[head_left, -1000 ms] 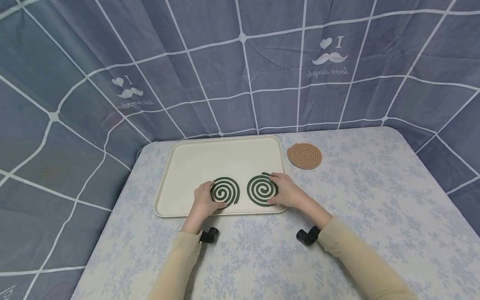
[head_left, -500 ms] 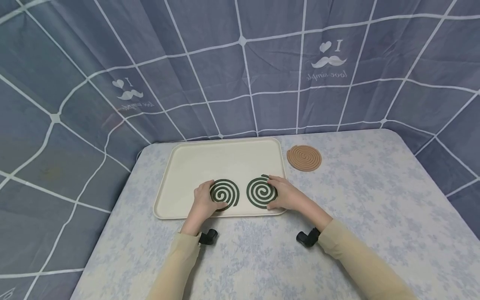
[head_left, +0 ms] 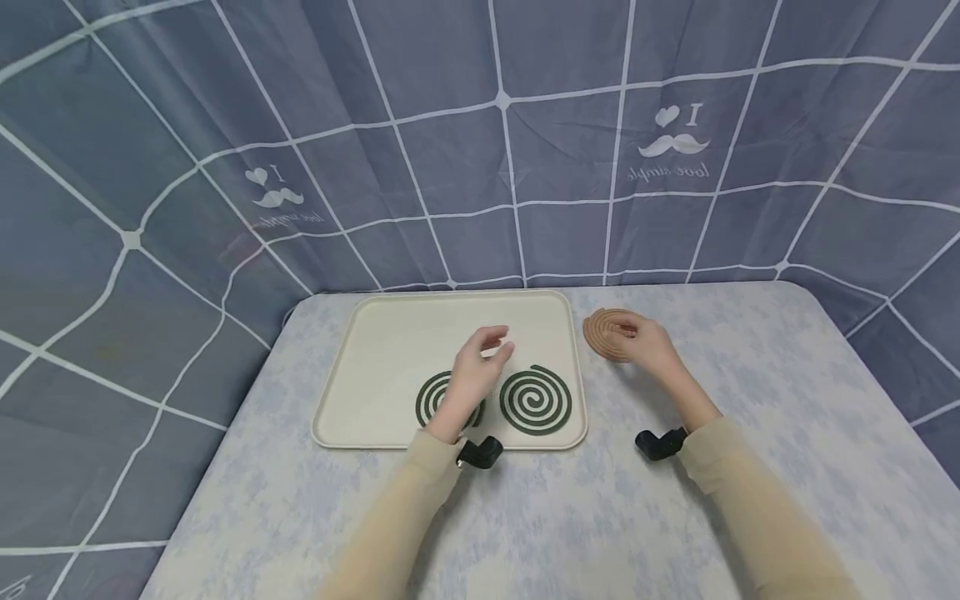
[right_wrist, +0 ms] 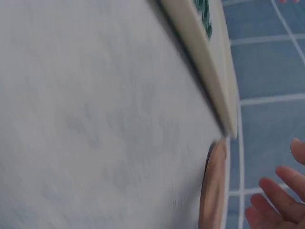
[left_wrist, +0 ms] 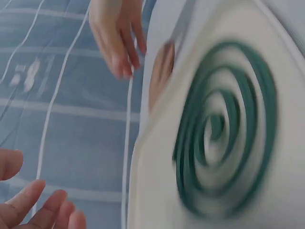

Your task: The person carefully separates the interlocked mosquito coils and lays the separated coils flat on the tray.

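Observation:
Two dark green mosquito coils lie on a cream tray (head_left: pixel 405 333). The right green coil (head_left: pixel 534 401) shows whole, while my left forearm and hand cover part of the left green coil (head_left: pixel 428 398). My left hand (head_left: pixel 476 363) hovers over the tray with nothing in it, its thumb and fingers apart. On the table just right of the tray lies a brown mosquito coil (head_left: pixel 598 335). My right hand (head_left: pixel 649 345) is over the brown coil's right side, fingers loosely bent; in the right wrist view its spread fingers (right_wrist: pixel 281 198) hold nothing.
The table (head_left: pixel 750 375) has a pale blue floral cloth. A grey-blue curtain (head_left: pixel 450 167) with white lines hangs behind it and along the left side. The tray's raised rim (head_left: pixel 583 392) runs close by the brown coil.
Both hands have let go of the green coils, which stay on the tray. My left hand has moved up and right over the tray; my right hand has moved right and back to the brown coil.

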`<state>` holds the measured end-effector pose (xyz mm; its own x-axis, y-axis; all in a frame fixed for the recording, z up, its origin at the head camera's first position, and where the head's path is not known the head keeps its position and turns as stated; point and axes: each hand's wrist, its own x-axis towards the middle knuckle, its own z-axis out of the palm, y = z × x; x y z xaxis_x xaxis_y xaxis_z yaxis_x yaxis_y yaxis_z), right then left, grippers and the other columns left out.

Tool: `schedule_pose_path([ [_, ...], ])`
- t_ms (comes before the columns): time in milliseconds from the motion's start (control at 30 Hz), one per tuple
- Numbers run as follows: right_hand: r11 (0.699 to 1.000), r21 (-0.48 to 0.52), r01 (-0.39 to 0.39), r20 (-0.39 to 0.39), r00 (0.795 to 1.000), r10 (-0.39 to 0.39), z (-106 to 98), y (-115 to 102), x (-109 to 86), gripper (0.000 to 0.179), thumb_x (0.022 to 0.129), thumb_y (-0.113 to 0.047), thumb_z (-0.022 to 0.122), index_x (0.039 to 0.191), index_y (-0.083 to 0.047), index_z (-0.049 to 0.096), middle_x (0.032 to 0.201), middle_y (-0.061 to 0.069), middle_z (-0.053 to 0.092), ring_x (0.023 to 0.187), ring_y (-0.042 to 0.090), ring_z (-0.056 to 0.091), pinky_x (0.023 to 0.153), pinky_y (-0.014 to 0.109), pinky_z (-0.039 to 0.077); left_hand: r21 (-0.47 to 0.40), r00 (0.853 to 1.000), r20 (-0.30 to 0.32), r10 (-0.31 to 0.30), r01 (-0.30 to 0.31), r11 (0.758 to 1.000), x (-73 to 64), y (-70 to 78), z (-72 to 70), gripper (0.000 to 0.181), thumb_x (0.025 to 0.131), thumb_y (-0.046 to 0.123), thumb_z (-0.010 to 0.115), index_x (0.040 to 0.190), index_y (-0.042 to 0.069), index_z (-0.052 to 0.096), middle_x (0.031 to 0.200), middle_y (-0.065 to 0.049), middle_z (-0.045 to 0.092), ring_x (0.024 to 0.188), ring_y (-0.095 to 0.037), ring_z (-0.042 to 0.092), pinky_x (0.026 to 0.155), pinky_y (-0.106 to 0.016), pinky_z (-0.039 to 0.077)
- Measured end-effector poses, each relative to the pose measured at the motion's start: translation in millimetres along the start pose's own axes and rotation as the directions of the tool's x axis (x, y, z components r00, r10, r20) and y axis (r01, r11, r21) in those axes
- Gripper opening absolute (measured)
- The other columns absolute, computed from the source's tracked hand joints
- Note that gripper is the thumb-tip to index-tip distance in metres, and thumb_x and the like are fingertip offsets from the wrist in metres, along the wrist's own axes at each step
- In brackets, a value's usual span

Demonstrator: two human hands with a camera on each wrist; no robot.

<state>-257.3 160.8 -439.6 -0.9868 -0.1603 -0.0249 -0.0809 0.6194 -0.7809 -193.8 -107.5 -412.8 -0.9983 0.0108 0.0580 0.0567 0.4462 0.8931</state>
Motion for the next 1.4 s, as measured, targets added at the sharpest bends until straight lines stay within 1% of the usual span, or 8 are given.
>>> schedule_pose_path([
  [100, 0.996, -0.074, -0.056, -0.02, 0.998, 0.054, -12, 15, 11.4, 0.049, 0.101, -0.025, 0.052, 0.139, 0.006, 0.049, 0.139, 0.032, 0.049, 0.127, 0.048, 0.048, 0.103, 0.058, 0.043, -0.022, 0.995, 0.099, -0.006, 0.008, 1.0, 10.1, 9.0, 32.3, 0.037, 0.1, 0.019, 0.056, 0.133, 0.003, 0.056, 0.134, -0.015, 0.06, 0.123, -0.031, 0.057, 0.101, -0.04, 0.051],
  [267, 0.982, -0.144, -0.126, -0.044, 0.992, 0.121, -19, 32, 25.1, 0.049, 0.101, -0.023, 0.049, 0.137, 0.01, 0.047, 0.138, 0.035, 0.048, 0.126, 0.05, 0.047, 0.102, 0.059, 0.044, -0.069, 0.962, 0.252, -0.107, 0.129, 0.989, 20.7, 16.6, 83.7, 0.04, 0.101, 0.023, 0.054, 0.136, 0.004, 0.055, 0.133, -0.013, 0.06, 0.122, -0.027, 0.06, 0.097, -0.034, 0.053],
  [533, 0.966, -0.245, -0.087, 0.047, 0.994, 0.102, -10, 33, 34.2, 0.052, 0.1, -0.019, 0.052, 0.137, 0.016, 0.043, 0.137, 0.038, 0.047, 0.127, 0.052, 0.044, 0.105, 0.06, 0.041, -0.212, 0.944, 0.214, -0.25, 0.294, 0.932, 36.2, 14.7, 125.7, 0.044, 0.1, 0.023, 0.053, 0.138, 0.001, 0.052, 0.133, -0.015, 0.057, 0.12, -0.028, 0.055, 0.101, -0.046, 0.047],
  [733, 0.966, -0.24, -0.094, 0.054, 0.993, 0.109, -7, 32, 32.1, 0.051, 0.098, -0.015, 0.053, 0.138, 0.015, 0.042, 0.138, 0.037, 0.046, 0.129, 0.051, 0.043, 0.108, 0.058, 0.038, -0.305, 0.94, 0.206, -0.27, 0.324, 0.896, 41.0, 14.6, 137.8, 0.049, 0.099, 0.018, 0.048, 0.144, -0.002, 0.045, 0.146, -0.017, 0.049, 0.138, -0.032, 0.044, 0.115, -0.047, 0.036],
  [1000, 0.973, -0.084, -0.213, -0.015, 0.977, 0.213, -18, 37, 28.1, 0.052, 0.1, -0.021, 0.05, 0.14, 0.012, 0.044, 0.14, 0.033, 0.047, 0.128, 0.047, 0.046, 0.105, 0.054, 0.043, -0.37, 0.937, 0.213, -0.276, 0.339, 0.865, 41.0, 18.2, 140.0, 0.057, 0.097, 0.02, 0.052, 0.15, 0.002, 0.037, 0.152, -0.018, 0.041, 0.141, -0.034, 0.039, 0.116, -0.05, 0.033],
  [1133, 0.967, 0.046, -0.249, -0.096, 0.963, 0.253, -20, 39, 24.9, 0.051, 0.099, -0.024, 0.055, 0.139, 0.007, 0.05, 0.135, 0.029, 0.055, 0.109, 0.033, 0.06, 0.088, 0.04, 0.054, -0.41, 0.949, 0.213, -0.231, 0.301, 0.861, 40.5, 17.9, 138.4, 0.057, 0.098, 0.017, 0.051, 0.15, 0.0, 0.035, 0.15, -0.018, 0.04, 0.141, -0.034, 0.038, 0.117, -0.05, 0.032],
  [1267, 0.941, 0.176, -0.288, -0.132, 0.941, 0.312, -19, 41, 22.9, 0.054, 0.095, -0.028, 0.064, 0.138, 0.002, 0.052, 0.131, 0.023, 0.057, 0.086, 0.009, 0.055, 0.067, 0.02, 0.048, -0.432, 0.958, 0.2, -0.207, 0.276, 0.859, 39.3, 16.8, 138.4, 0.056, 0.097, 0.016, 0.051, 0.148, 0.0, 0.036, 0.15, -0.018, 0.04, 0.142, -0.033, 0.036, 0.118, -0.049, 0.031],
  [1400, 0.924, 0.244, -0.296, -0.108, 0.938, 0.329, -17, 42, 19.7, 0.066, 0.091, -0.027, 0.07, 0.142, 0.006, 0.044, 0.136, 0.026, 0.05, 0.101, 0.017, 0.056, 0.07, 0.015, 0.044, -0.431, 0.956, 0.195, -0.219, 0.284, 0.856, 37.6, 16.9, 139.7, 0.055, 0.094, 0.018, 0.054, 0.146, 0.004, 0.041, 0.153, -0.018, 0.036, 0.141, -0.035, 0.036, 0.115, -0.049, 0.035],
])
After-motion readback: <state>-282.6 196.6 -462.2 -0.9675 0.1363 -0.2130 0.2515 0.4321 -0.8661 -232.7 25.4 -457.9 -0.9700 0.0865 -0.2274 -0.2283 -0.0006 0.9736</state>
